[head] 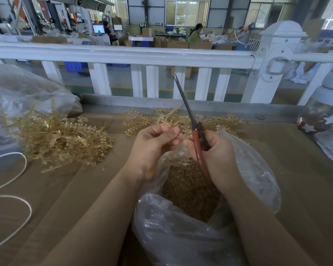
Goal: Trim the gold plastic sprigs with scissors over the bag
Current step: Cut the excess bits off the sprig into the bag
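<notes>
Gold plastic sprigs (62,139) lie heaped on the brown table (296,169) at the left, spilling from the mouth of a clear plastic sack (13,96), and a looser scatter of them (215,121) sits at the far side of the table just beyond the hands. One small sprig (169,122) is pinched between the thumb and curled fingers of the left hand (154,148), held directly over the open clear bag (181,237), whose inside is filled with small gold-brown trimmed bits (188,189). The right hand (217,152) is clenched around the red handles of the scissors (197,143), just beside the left hand; the dark blades are closed together and point up and away toward the white railing (123,54) that runs along the far edge of the table. Both forearms reach in from the bottom, on either side of the bag. A white cord (25,164) loops across the table at the far left. At the right edge sits a clear jar with a white lid (331,91) beside a dark red ornament with white stars (319,123). Beyond the railing is a workshop floor with cardboard boxes (178,44), and a seated person in green (195,33) at a distant table.
</notes>
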